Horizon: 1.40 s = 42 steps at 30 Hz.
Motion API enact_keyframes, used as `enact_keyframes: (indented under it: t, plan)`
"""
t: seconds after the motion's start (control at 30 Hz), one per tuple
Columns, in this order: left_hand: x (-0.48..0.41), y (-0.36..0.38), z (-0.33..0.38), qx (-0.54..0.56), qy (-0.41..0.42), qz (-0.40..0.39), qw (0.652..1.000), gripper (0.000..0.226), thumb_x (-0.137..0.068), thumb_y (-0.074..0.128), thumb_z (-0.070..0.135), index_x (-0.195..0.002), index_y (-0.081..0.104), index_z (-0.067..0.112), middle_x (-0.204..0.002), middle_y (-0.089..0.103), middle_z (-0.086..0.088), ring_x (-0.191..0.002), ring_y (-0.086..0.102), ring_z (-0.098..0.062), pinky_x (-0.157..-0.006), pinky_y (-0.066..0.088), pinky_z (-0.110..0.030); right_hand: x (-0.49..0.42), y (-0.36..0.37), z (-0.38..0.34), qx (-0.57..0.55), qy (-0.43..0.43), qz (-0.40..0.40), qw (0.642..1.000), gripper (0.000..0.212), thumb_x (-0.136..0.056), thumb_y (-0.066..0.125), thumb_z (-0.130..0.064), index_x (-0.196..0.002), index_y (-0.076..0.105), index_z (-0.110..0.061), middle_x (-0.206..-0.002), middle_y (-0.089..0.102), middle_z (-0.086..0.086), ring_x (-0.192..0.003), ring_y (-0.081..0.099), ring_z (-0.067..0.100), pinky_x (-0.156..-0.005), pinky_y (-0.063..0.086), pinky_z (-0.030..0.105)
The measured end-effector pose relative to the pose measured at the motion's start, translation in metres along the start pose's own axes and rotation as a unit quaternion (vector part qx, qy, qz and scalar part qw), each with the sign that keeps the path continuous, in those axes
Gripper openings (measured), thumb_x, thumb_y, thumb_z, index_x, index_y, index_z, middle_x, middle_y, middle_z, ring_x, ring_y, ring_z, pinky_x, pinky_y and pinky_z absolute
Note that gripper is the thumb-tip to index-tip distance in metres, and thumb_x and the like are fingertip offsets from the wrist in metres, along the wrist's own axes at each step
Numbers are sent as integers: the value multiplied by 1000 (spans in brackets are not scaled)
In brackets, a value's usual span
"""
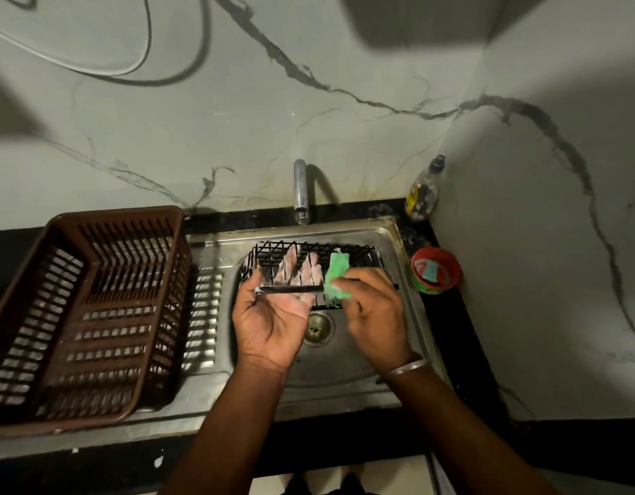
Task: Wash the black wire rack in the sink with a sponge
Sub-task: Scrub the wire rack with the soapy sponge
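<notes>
Head view, nearest first: both forearms reach over the counter edge into the sink [391, 237]. The left hand [273, 316] lies palm up with soapy fingers extended under the near edge bar of the black wire rack [314, 260]; it props that bar rather than clasping it, which probably keeps the rack tilted and steady for scrubbing. Just right of that support, the right hand [375, 309] pinches the green sponge [337, 276], fingers curled round it, with the sponge pressed to the rack's wires beside the left fingertips. Placing the sponge next to the supporting hand likely keeps scrubbing pressure from pushing the rack away. Below the two hands sits the drain [318, 326]. Beyond the hands, the rack stands inside the basin, its far side toward the back wall beneath the tap [300, 194]. Left of the supporting hand, a brown plastic drainer basket [94, 309] rests on the drainboard. Right of the sponge hand stands a red tub [435, 269]; farther back, a bottle [423, 191] occupies the corner.
</notes>
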State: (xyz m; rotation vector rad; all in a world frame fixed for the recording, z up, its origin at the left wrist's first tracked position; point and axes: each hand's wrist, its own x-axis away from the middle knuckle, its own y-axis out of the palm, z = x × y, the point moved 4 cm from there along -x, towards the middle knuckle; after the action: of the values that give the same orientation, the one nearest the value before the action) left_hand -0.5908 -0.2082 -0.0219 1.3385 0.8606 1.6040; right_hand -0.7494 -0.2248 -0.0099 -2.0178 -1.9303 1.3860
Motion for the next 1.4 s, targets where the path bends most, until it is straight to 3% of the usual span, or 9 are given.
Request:
enact_keyframes:
  t: [0.1, 0.17, 0.27, 0.43, 0.63, 1.13, 1.27, 1.33, 1.4]
  plan:
    - [-4, -7, -1, -39, -30, 11, 999, 61, -113, 37, 38, -97, 83, 2, -127, 71, -22, -119, 72, -34, -126, 34, -41, -7, 27, -41, -35, 23, -9, 999, 34, -81, 67, 7, -108, 80, -7, -110, 68, 5, -106, 61, 25, -96, 52, 31]
    - [-3, -6, -1, -43, -60, -3, 997, 61, -112, 38, 42, -110, 80, -2, -130, 66, -18, -128, 61, -27, -128, 30, -32, -9, 36, -53, -49, -20, -20, 998, 31, -83, 68, 6, -110, 80, -5, -109, 68, 7, -105, 61, 24, -96, 51, 29]
    - [-1, -5, -3, -36, -43, -17, 998, 59, -112, 34, 36, -108, 82, 1, -132, 69, -20, -129, 65, -30, -114, 51, -39, -15, 23, -36, -31, 26, 46, 998, 28, -85, 69, 4, -107, 81, -6, -109, 70, 7, -102, 64, 26, -91, 55, 36]
    - [6, -6, -18, -37, -58, -47, 997, 40, -90, 72, 18, -126, 72, 1, -130, 73, -16, -121, 71, -28, -106, 56, -39, -38, 36, -64, -44, 39, 52, 997, 24, -86, 71, 2, -107, 81, -6, -110, 72, 6, -105, 67, 23, -96, 55, 29]
    - [11, -11, -19, -13, -59, -20, 998, 42, -98, 54, 29, -122, 74, 0, -124, 75, -17, -113, 75, -29, -93, 64, -40, -48, 37, -60, -36, 21, 23, 999, 23, -87, 69, 4, -103, 81, -7, -106, 70, 5, -103, 63, 24, -94, 54, 34]
    - [-3, -13, 6, -17, -32, -21, 999, 42, -106, 49, 36, -125, 71, 5, -133, 65, -13, -124, 64, -26, -114, 46, -32, -15, 29, -57, -35, -93, -11, 995, 24, -88, 67, 9, -108, 78, 2, -110, 72, 13, -102, 65, 29, -89, 56, 39]
    - [4, 4, 4, -12, 6, -29, 999, 53, -112, 35, 27, -101, 85, 10, -136, 69, -18, -130, 66, -31, -118, 44, -45, -23, -1, -32, 13, 7, 116, 993, 34, -83, 68, 17, -110, 79, 0, -109, 73, 10, -101, 65, 27, -86, 56, 35]
    - [2, 4, 1, -8, 3, -33, 999, 36, -105, 45, 19, -109, 80, 13, -140, 66, -20, -133, 64, -33, -119, 44, -49, -28, -3, -40, 9, 39, 150, 988, 29, -85, 65, 12, -108, 79, -1, -110, 73, 10, -101, 66, 27, -86, 56, 36]
    - [0, -2, 0, -2, -6, -38, 999, 39, -94, 59, 16, -133, 67, 14, -130, 70, -18, -122, 69, -29, -110, 52, -41, -31, 12, -60, -6, -20, 84, 996, 19, -93, 63, 0, -102, 79, -3, -110, 71, 11, -104, 64, 27, -89, 56, 37]
